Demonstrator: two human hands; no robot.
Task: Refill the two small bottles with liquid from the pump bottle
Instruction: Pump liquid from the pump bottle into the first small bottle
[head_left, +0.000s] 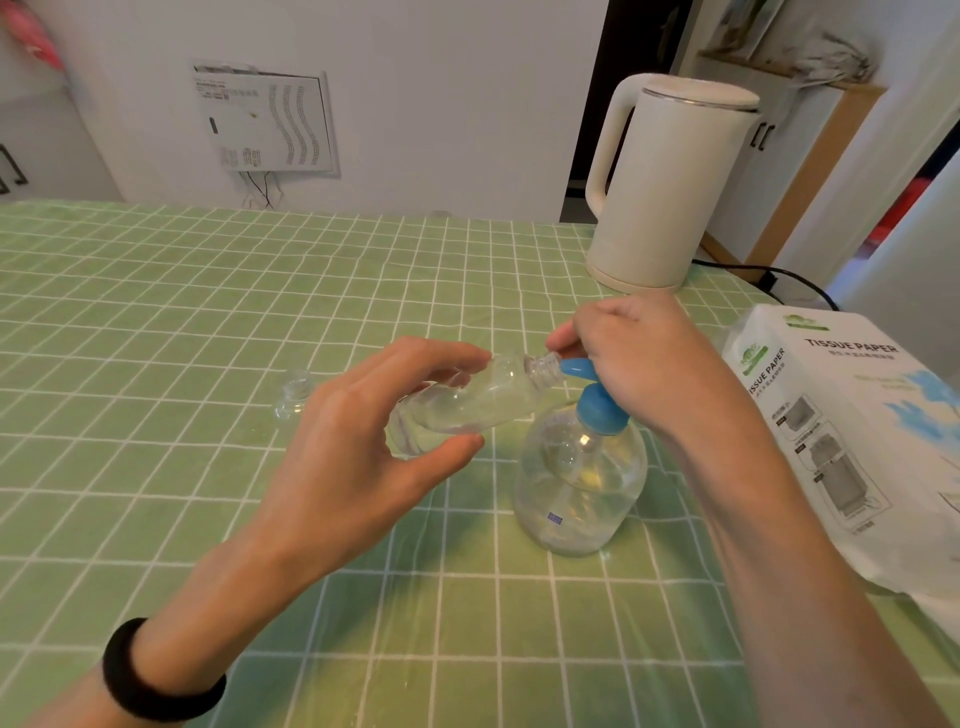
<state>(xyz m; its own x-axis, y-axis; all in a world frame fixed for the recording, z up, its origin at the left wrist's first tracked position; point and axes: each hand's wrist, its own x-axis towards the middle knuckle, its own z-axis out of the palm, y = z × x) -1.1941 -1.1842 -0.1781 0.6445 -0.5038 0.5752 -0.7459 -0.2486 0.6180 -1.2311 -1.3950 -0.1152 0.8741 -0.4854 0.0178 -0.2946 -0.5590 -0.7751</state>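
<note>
Your left hand (358, 436) clamps a small bottle (478, 397) tilted sideways, its open neck touching the blue spout of the pump bottle (579, 478), whose pump head your right hand (644, 358) presses.

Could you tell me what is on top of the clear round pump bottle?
The blue pump head tops the clear round pump bottle. The right hand covers its upper part; only the nozzle shows, at the mouth of the small clear plastic bottle in the left hand.
</note>
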